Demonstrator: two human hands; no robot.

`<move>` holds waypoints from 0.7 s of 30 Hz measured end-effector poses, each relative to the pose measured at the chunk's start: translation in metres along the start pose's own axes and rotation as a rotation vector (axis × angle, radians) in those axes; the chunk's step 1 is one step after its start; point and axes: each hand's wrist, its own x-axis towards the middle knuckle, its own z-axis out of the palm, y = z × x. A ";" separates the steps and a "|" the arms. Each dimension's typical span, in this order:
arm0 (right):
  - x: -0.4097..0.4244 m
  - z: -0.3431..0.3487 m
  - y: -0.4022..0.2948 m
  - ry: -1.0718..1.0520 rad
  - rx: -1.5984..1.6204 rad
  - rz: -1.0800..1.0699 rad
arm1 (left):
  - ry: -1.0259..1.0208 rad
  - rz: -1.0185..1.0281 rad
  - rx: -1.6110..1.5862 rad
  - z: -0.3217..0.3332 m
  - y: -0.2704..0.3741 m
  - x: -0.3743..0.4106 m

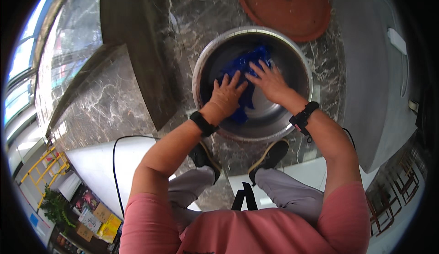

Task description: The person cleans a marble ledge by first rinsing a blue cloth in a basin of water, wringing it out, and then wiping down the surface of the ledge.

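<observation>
A wide steel basin (301, 65) stands on the marble-patterned floor in front of my shoes. Inside it lies a crumpled blue cloth (248, 98), which looks wet; glints suggest water in the basin. My left hand (226, 94) is over the cloth's left side, palm down and fingers spread. To its right, my right hand (269, 80) rests at the cloth's upper part, its fingers also apart. Neither hand grips the cloth, and whether the palms press on it is hidden. Black bands circle both wrists.
A round reddish-brown lid or tray (284, 7) lies just beyond the basin. On the left rises a marble-clad step or counter (103, 99); a grey panel (363, 75) stands at right. A black cable (115, 165) loops by my left arm. Boxes (91, 221) and a plant (55, 206) are lower left.
</observation>
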 end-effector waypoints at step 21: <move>-0.038 0.026 0.003 -0.191 2.275 0.666 | 0.607 -0.267 -1.248 0.034 0.071 0.064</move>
